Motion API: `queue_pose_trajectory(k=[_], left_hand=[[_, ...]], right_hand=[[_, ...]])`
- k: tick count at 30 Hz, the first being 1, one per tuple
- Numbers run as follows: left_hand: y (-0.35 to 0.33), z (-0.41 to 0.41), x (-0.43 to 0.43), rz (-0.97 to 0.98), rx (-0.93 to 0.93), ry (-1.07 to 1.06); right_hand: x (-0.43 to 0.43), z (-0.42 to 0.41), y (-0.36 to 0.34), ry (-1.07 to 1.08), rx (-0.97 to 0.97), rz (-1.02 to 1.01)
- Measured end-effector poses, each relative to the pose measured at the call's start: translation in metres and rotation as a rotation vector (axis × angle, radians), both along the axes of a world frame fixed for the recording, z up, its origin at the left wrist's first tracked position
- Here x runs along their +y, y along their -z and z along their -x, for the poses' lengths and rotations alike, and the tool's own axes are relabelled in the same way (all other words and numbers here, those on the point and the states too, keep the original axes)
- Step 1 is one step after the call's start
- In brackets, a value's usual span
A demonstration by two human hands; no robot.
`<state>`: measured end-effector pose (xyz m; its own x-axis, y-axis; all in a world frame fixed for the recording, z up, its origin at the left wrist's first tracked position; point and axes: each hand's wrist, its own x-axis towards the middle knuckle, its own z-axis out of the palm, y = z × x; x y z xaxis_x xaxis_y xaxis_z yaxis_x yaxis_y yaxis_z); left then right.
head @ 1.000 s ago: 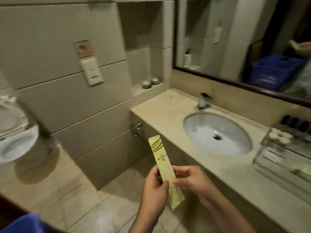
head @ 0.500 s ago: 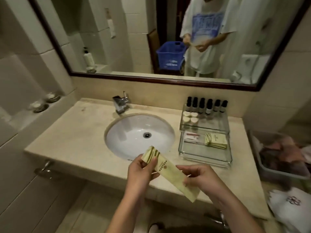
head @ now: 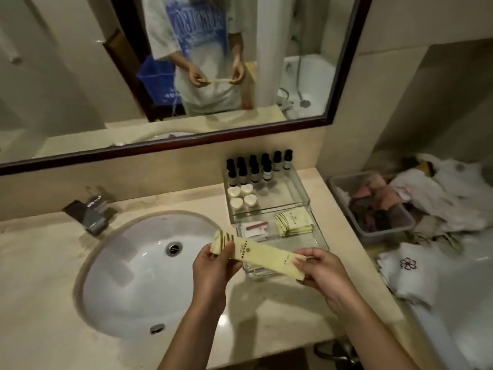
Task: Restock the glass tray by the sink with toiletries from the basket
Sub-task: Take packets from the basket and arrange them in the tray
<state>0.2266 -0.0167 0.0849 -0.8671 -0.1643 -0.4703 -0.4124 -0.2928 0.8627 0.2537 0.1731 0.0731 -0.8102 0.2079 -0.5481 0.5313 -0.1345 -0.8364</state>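
Note:
A long pale-yellow toiletry packet (head: 257,254) with green stripes is stretched level between my hands, over the front end of the glass tray (head: 298,192). My left hand (head: 214,265) pinches its striped end and my right hand (head: 321,271) pinches the other end. The tray stands right of the sink on the counter. It holds several dark-capped small bottles (head: 256,166), white round soaps (head: 241,196), a stack of yellow sachets (head: 293,222) and a small clear pack (head: 257,228). A blue basket (head: 157,81) shows only in the mirror.
The white sink (head: 138,265) and chrome tap (head: 90,212) lie left of the tray. A grey tub of cloths (head: 373,206) and white towels (head: 416,268) sit to the right. The mirror (head: 80,89) lines the back wall.
My view swung from the left wall and toilet round to the counter. The packet went from upright to level, and both hands carried it forward over the tray's front.

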Motion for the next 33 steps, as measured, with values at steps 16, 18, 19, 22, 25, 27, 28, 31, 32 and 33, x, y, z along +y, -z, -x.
queue_pose_trajectory(k=[16, 18, 19, 22, 25, 27, 28, 31, 32, 33], left_hand=[[0.118, 0.083, 0.073, 0.926, -0.213, 0.355], [0.128, 0.09, 0.077, 1.1, -0.219, 0.435], [0.132, 0.091, 0.077, 1.17, -0.231, 0.495], [0.139, 0.088, 0.077, 1.328, -0.253, 0.711], [0.139, 0.087, 0.077, 1.444, -0.285, 0.895], [0.137, 0.089, 0.078, 1.495, -0.297, 0.951], [0.137, 0.09, 0.079, 1.506, -0.299, 0.962], [0.134, 0.093, 0.08, 1.507, -0.314, 0.99], [0.134, 0.094, 0.08, 1.503, -0.322, 1.006], [0.133, 0.095, 0.08, 1.506, -0.324, 1.019]], right_hand=[[0.093, 0.12, 0.118, -0.373, -0.135, -0.631], [0.093, 0.134, 0.13, -0.479, -0.138, -0.705], [0.092, 0.138, 0.135, -0.533, -0.146, -0.744], [0.089, 0.138, 0.147, -0.656, -0.156, -0.844], [0.088, 0.134, 0.155, -0.702, -0.157, -0.866], [0.088, 0.135, 0.157, -0.732, -0.173, -0.846], [0.087, 0.135, 0.157, -0.745, -0.175, -0.842], [0.085, 0.133, 0.157, -0.771, -0.15, -0.849], [0.083, 0.131, 0.157, -0.774, -0.142, -0.851], [0.082, 0.13, 0.158, -0.773, -0.132, -0.858]])
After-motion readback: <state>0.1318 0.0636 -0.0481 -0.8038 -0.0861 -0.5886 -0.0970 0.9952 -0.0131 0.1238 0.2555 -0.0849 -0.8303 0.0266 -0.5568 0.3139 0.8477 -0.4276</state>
